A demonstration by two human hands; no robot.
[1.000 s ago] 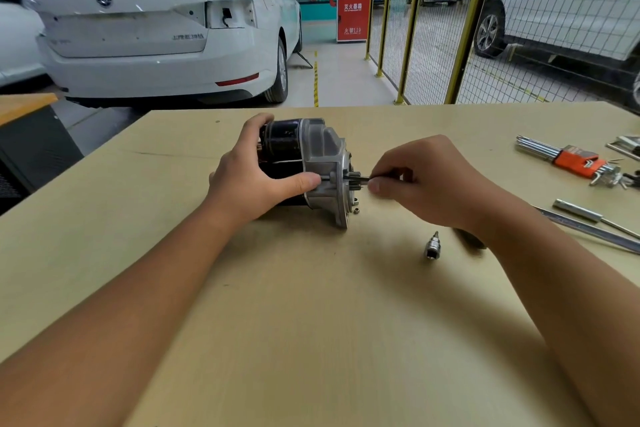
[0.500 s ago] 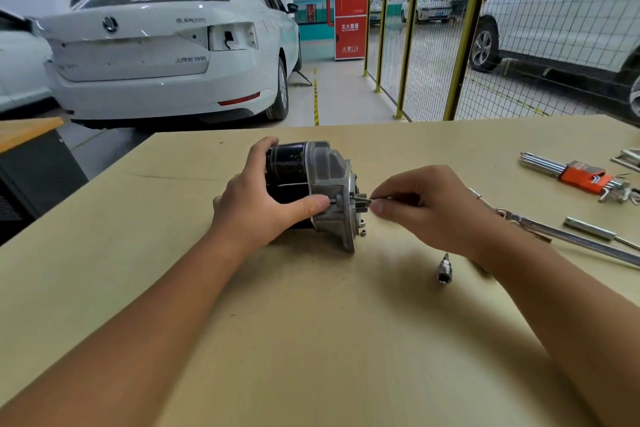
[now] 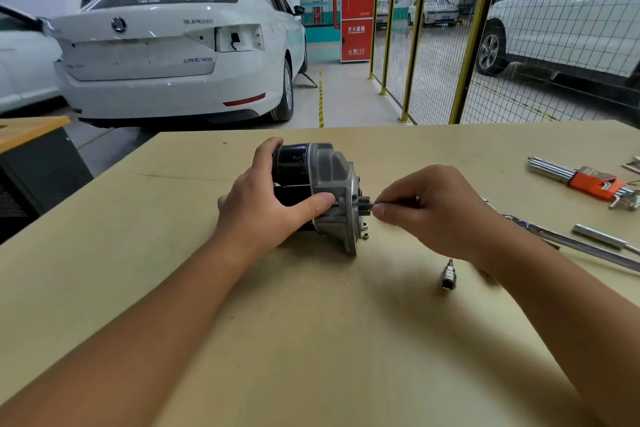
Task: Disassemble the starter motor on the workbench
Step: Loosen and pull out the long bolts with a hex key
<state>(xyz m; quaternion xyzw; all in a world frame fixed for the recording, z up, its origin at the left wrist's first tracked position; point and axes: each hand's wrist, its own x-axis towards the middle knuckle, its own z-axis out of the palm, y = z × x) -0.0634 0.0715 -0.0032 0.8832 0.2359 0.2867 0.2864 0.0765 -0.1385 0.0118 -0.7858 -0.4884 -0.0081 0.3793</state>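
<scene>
Lying on its side near the middle of the bench, flange end turned to the right — starter motor, black cylindrical body behind a cast grey nose housing. Judged heavy and wholly rigid: metal throughout, dense for its bulk, unlikely to slide but free to roll on the round body. Best taken around the black body or across the broad housing, where a palm finds purchase; worse by the thin flange rim, and worst by the small pinion gear jutting from the face, too small and toothed for any real grip. Smooth paint on the body, so possibly a little slick under a sweaty palm.

Wrapped over the near side of the body — left hand, fingers curled round the black casing, thumb laid forward along the grey housing, steadying the whole unit against the bench. Pinched at the pinion's tip — right hand, thumb and forefinger closed on something small and dark there; whether a clip, a pin or the shaft end itself, too small to tell. Remaining fingers curled loosely into the palm.

Further out on the bench: a small socket bit near the right wrist, a long steel bar beyond it, and an orange-holdered set of hex keys well apart at the right edge.
</scene>
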